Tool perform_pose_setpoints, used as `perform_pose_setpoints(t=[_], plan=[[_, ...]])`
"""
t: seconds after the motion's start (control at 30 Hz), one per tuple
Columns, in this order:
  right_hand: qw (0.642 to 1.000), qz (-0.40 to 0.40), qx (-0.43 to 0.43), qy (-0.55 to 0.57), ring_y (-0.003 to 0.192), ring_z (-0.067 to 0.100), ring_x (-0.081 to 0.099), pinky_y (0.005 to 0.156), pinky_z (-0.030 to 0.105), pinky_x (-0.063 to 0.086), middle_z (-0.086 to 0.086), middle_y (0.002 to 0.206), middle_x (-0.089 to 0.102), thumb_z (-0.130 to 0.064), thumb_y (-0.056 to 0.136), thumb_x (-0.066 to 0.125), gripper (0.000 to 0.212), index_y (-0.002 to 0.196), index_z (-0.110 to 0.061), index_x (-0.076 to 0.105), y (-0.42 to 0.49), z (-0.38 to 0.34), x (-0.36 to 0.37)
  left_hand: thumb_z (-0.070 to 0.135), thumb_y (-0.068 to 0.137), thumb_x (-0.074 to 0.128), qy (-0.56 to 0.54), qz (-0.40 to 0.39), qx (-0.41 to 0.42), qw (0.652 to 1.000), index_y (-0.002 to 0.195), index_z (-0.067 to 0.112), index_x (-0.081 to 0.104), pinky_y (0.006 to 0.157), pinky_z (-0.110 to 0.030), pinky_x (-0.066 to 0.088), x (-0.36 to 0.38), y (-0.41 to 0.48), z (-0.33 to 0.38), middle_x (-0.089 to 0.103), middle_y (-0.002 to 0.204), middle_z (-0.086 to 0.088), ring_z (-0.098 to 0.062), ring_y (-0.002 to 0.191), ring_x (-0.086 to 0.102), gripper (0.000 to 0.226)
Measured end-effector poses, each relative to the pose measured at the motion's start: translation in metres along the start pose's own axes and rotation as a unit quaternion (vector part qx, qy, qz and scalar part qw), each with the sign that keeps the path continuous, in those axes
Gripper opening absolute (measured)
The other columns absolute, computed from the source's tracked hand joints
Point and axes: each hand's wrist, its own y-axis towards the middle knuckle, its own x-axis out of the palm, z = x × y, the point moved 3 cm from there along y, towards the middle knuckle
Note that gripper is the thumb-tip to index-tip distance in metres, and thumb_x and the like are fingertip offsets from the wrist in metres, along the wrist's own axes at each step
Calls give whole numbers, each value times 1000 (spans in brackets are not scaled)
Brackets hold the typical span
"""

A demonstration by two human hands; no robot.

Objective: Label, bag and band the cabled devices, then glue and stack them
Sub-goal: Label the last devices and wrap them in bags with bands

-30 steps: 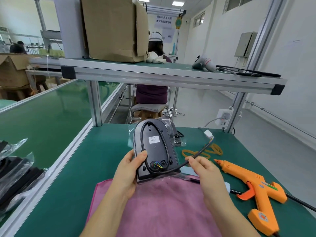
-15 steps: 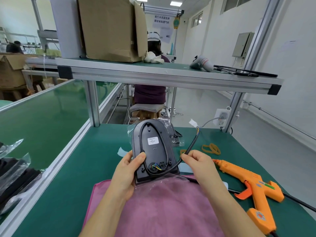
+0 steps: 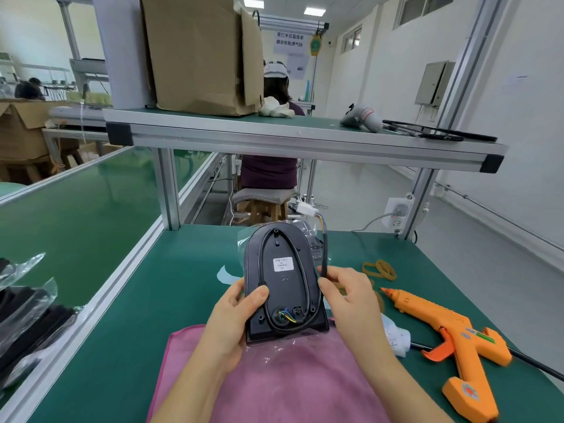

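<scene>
Gripping device (image 3: 282,282) upright over cloth (image 3: 290,377) at table (image 3: 128,331) near edge with left hand (image 3: 235,315), thumb on back; pinching cable (image 3: 325,248) with curled right hand (image 3: 348,297) just beside it.

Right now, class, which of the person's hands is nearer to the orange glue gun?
Right. The right hand, pinching the cable, sits just beside the glue gun nozzle; the left hand grips the device at its opposite edge, farther away.
</scene>
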Motion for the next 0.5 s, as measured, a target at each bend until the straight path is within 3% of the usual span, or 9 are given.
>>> perform_pose_setpoints(t=[0.13,0.3,0.4,0.5], plan=[[998,35,-51,-29,101,11,50,93,36,41,-14,100,59,-30,89,51,32,113,-21,70,-10,-6,2,21,74,68,10,-8,-1,1000,119,14,62,75,-35,59,2,-3,-3,71,114,-11,-27,100,70,46],[997,28,-75,-2,117,3,44,102,24,34,-30,121,42,-23,95,51,30,120,-36,63,-15,-6,6,20,73,69,28,-15,2,999,121,13,61,78,-37,59,4,-8,-4,71,114,-10,-27,99,70,49],[992,-24,-1,126,126,-1,41,108,23,37,-21,134,39,-12,97,54,42,122,-46,51,-15,-1,10,19,73,68,38,-15,9,999,121,12,61,75,-35,59,4,-12,-5,72,114,-10,-26,99,70,49],[943,-80,151,287,114,-4,53,81,10,51,-7,140,44,-18,96,56,51,140,-37,37,-16,5,13,17,73,68,40,-15,6,999,121,11,60,73,-32,58,4,-18,-7,72,113,-10,-26,98,71,49]])
